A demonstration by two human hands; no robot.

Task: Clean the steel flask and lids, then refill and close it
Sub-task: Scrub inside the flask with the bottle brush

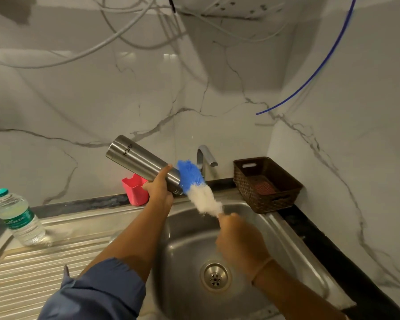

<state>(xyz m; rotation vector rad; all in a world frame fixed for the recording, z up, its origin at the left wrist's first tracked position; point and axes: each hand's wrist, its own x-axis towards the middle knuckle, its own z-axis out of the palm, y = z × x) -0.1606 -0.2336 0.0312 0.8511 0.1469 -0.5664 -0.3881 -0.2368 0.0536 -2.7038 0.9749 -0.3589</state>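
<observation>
My left hand (159, 190) grips the steel flask (136, 159) near its mouth and holds it above the sink (183, 229). The flask is tilted, its base up to the left and its open mouth down to the right. My right hand (239, 239), blurred, grips the handle of a bottle brush (198, 188) with blue and white bristles. The blue bristle end lies right at the flask's mouth. No lids show.
A steel tap (204, 155) stands behind the sink. A brown woven basket (267, 184) sits at the right, a pink cup (135, 189) behind my left hand. A plastic water bottle (17, 218) stands on the ribbed drainboard (44, 273). A blue tube (310, 77) hangs above.
</observation>
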